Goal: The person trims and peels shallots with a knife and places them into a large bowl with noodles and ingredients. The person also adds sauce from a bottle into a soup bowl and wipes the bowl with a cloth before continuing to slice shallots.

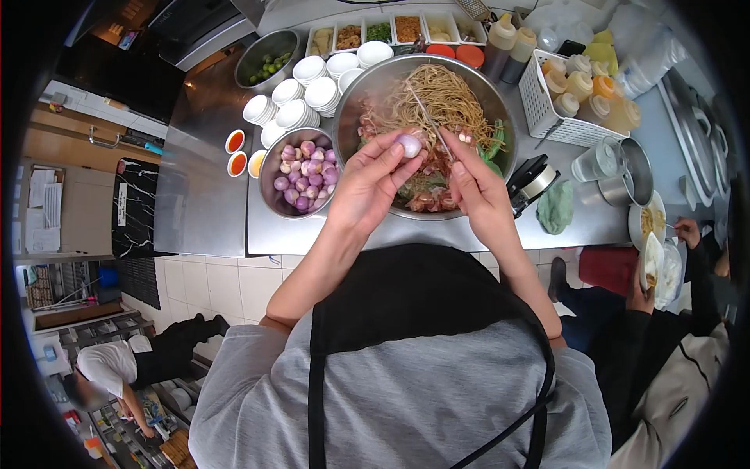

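Observation:
My left hand [363, 187] pinches a purple shallot [409, 145] between thumb and fingers. In my right hand [482, 187] is a thin-bladed knife [423, 105], its blade pointing up and away from me, close beside the shallot. Both hands are over a wide steel bowl [349, 109]. Inside it lie brown noodle-like strands [445, 90], reddish scraps [431, 202] and some green pieces. Left of my left hand stands a smaller steel bowl [266, 178] filled with purple shallots [306, 173].
Stacked white cups [297, 113] and a bowl of green limes [269, 66] stand behind the shallots. A white basket of bottles [547, 109], a tape roll [539, 184] and a green cloth [555, 207] are to the right. One person [644, 313] holds food at right; another [117, 367] works at far left.

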`<state>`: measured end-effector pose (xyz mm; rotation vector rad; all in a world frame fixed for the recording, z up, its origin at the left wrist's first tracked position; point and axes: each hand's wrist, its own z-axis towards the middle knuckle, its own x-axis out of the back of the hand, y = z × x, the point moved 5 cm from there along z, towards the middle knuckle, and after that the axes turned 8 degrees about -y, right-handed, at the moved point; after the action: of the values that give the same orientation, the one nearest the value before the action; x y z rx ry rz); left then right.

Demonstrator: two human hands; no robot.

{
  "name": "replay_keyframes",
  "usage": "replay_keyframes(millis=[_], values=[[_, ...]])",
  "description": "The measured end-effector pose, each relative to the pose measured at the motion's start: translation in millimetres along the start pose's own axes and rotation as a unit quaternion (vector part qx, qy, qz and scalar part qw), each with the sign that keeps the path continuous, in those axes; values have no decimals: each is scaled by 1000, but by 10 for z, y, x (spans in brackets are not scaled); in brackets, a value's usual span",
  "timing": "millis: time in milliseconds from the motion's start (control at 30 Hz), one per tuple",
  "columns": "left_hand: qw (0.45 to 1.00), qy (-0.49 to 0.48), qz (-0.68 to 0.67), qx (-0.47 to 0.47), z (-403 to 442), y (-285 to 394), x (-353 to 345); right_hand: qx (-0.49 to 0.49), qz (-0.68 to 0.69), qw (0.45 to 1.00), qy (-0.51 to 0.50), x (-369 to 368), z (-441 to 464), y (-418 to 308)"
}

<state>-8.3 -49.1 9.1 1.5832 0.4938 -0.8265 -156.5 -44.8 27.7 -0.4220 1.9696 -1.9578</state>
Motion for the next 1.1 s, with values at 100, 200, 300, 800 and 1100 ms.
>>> replay_keyframes(millis=[100, 200, 300, 800, 1100], values=[[1000, 8, 11, 4, -1, 2, 0, 31, 18, 999, -23, -91, -2, 9], [999, -3, 32, -8, -8, 10, -34, 32, 34, 998, -39, -144, 8, 62], [997, 4, 79, -16, -14, 22, -46, 76, -5, 995, -59, -151, 36, 103], [996, -8, 90, -18, -3, 50, -52, 2, 35, 999, 0, -8, 14, 53], [994, -2, 95, -49, 8, 23, 14, 12, 18, 997, -78, -151, -19, 56]])
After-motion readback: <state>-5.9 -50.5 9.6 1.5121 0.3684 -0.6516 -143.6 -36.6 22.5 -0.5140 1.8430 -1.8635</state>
